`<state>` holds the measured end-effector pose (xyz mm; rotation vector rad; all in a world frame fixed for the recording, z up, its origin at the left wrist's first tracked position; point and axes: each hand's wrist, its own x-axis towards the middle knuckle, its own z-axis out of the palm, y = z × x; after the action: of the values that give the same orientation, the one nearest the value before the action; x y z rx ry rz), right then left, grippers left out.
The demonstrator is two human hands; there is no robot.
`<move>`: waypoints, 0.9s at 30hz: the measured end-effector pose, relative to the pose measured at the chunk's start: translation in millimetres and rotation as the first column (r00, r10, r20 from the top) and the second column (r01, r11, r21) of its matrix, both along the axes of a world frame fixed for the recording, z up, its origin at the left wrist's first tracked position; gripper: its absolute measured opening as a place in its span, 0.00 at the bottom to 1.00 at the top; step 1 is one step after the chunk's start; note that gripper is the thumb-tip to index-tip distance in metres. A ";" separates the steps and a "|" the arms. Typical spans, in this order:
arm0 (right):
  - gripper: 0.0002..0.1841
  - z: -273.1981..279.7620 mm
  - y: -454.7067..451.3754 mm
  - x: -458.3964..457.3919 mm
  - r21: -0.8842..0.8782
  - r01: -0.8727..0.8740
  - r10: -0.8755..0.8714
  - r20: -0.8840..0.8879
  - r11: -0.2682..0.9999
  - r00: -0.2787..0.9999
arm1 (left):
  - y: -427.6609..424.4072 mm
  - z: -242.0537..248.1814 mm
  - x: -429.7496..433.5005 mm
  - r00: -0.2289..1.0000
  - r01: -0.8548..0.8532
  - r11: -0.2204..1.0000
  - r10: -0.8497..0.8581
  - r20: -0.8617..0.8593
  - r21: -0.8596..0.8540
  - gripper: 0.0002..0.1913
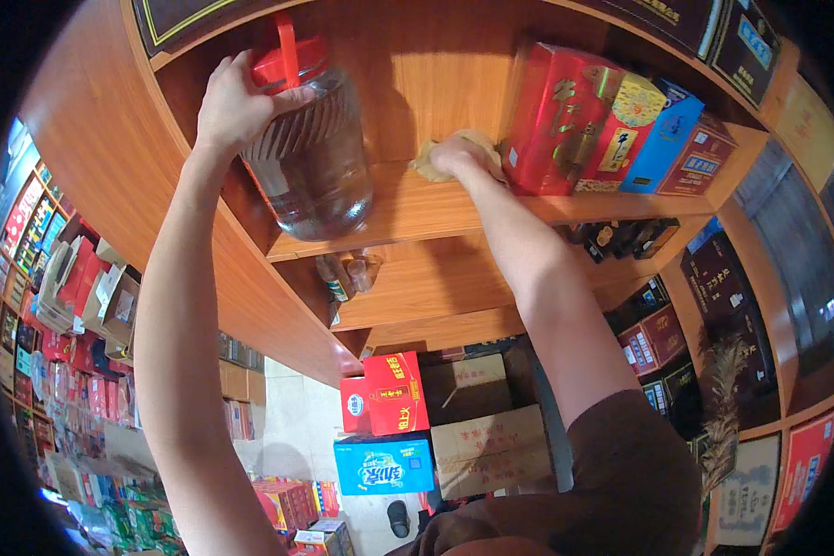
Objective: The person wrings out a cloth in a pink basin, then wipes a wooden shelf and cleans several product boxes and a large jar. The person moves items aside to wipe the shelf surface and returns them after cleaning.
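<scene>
My left hand (240,104) grips the top of a large clear plastic jar (313,160) by its red lid (309,59), at the left end of a wooden shelf (417,208). The jar stands upright and has a red handle. Further right, my right hand (462,156) presses on a crumpled yellowish cloth (427,163) on the same shelf, near the back panel. Just right of the cloth stands a red gift box (552,121). The fingers of my right hand are partly hidden in the cloth.
Beside the red box stand a red-and-yellow box (618,135), a blue box (664,139) and a dark red box (698,160). Small bottles (337,278) lie on the shelf below. Cardboard cartons (493,452) and a blue carton (382,465) are stacked on the floor.
</scene>
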<state>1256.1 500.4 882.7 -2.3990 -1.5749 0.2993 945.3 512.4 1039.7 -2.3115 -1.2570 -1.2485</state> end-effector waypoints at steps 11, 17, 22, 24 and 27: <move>0.28 -7.0 -143.8 6.2 -0.139 -0.159 0.193 0.289 0.978 0.938 | -2.9 2.6 -0.1 1.000 0.027 0.998 -0.026 0.016 -0.056 0.57; 0.18 -16.7 -46.8 -34.6 -0.060 -0.302 0.308 0.186 0.952 0.933 | 0.6 1.2 -1.3 1.000 0.020 0.996 -0.019 0.015 -0.085 0.58; 0.19 -27.1 -28.9 -55.1 0.011 -0.460 0.453 0.154 0.888 0.878 | 0.0 5.4 -1.0 0.995 0.096 0.983 -0.092 0.035 -0.157 0.57; 0.20 -28.9 -55.6 -53.7 0.003 -0.519 0.512 0.154 0.855 0.845 | -9.5 7.9 0.5 0.995 0.097 0.972 -0.093 0.029 -0.216 0.56; 0.28 -31.2 -93.4 -61.0 0.039 -0.580 0.557 0.233 0.814 0.797 | -29.1 9.2 15.7 0.994 -0.095 0.994 0.098 -0.043 0.054 0.55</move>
<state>1195.1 407.0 851.6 -1.8627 -2.3335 0.0577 960.9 483.3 1048.9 -2.2027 -1.2894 -1.1766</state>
